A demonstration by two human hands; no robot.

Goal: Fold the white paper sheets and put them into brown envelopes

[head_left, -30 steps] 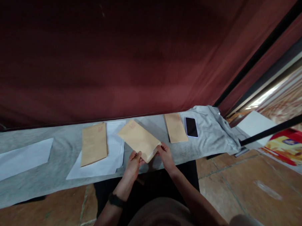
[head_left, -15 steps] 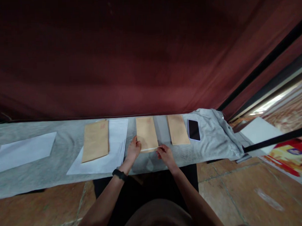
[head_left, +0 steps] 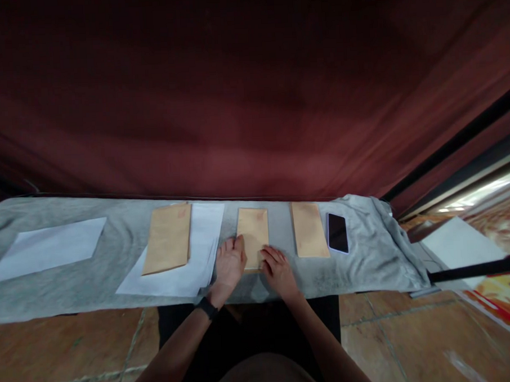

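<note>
Cloth [head_left: 370, 259] frames the envelope [head_left: 253, 230], left hand [head_left: 230, 263] and right hand [head_left: 279, 270] at its edges.

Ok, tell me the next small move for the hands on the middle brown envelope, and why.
Probably smooth the middle brown paper envelope along its near edge with the right hand: a thin pale strip shows there, that hand is beside that end, and the left hand is at the opposite side.
</note>
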